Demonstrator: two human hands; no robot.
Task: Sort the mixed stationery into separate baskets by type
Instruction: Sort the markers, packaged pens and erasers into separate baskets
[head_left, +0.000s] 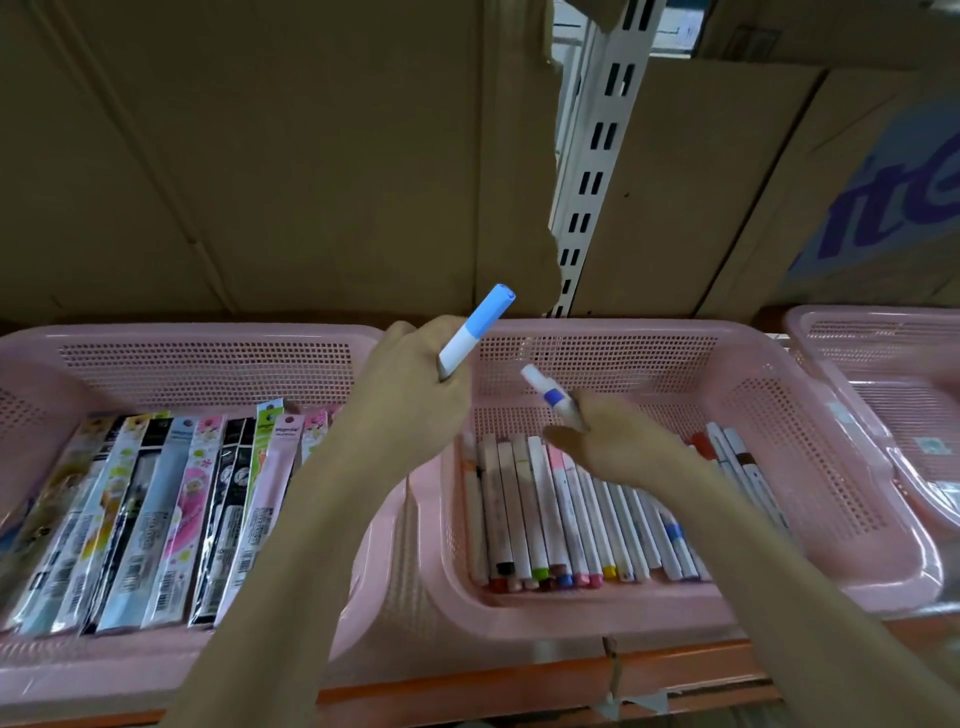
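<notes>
The left hand (415, 374) is curled round the white barrel of a marker with a light blue cap (475, 330), holding it tilted so the cap points up and to the right, above the gap between two baskets. The right hand (618, 441) pinches a second white marker with a dark blue band (550, 395) between thumb and fingers; this one slants up to the left, its white tip towards the other marker, the two near each other but apart. The right hand is somewhat blurred.

Below the right hand, the middle pink basket (779, 374) holds a row of white-barrelled markers (561, 519) lying side by side, their coloured ends, among them black, red, green, blue, pink and yellow, towards the near wall. A few more markers with red and brown bands (727, 452) lie at the right of that row.

The left pink basket (208, 353) holds packaged pens in long flat sleeves (156, 509), overlapping one another, printed with flowers and cartoon figures, with barcodes at the near ends. The print on them is too small to read.

A third pink basket (872, 332) stands at the far right, its contents blurred. All three sit on an orange shelf edge (519, 680). Behind stand cardboard boxes (260, 156), one at the right bearing large purple letters (893, 208), cut off, perhaps "ite". A white slotted shelf upright (597, 156) runs between the boxes.
</notes>
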